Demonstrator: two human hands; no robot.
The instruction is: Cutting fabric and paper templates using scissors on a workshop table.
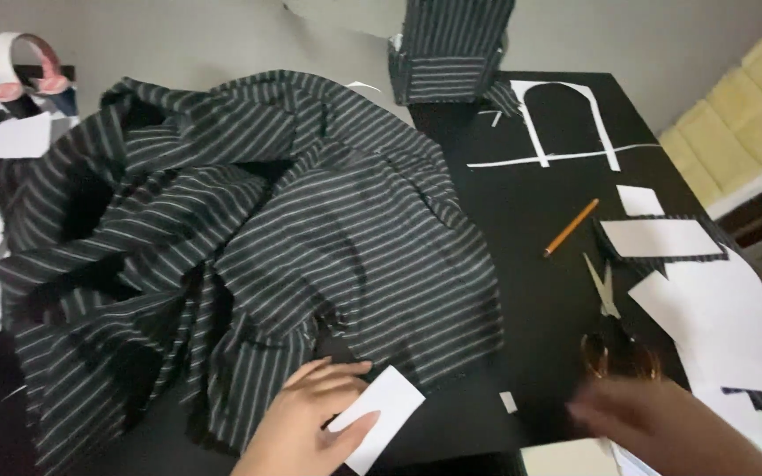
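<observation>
Two hands low | left hand point(306, 423) pinches white paper piece point(379, 414) beside striped fabric point(240, 238) | right hand point(663, 423) blurred, grip unclear, at scissors point(615, 330) | pencil point(571, 227) on black desk point(531, 291)

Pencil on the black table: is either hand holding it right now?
No. The orange pencil lies alone on the black table, apart from the left hand on a white paper piece and the blurred right hand.

Right hand point(663, 423) motion-blurred, grip on scissors point(615, 330) unclear; left hand point(306, 423) cut off at bottom edge.
</observation>
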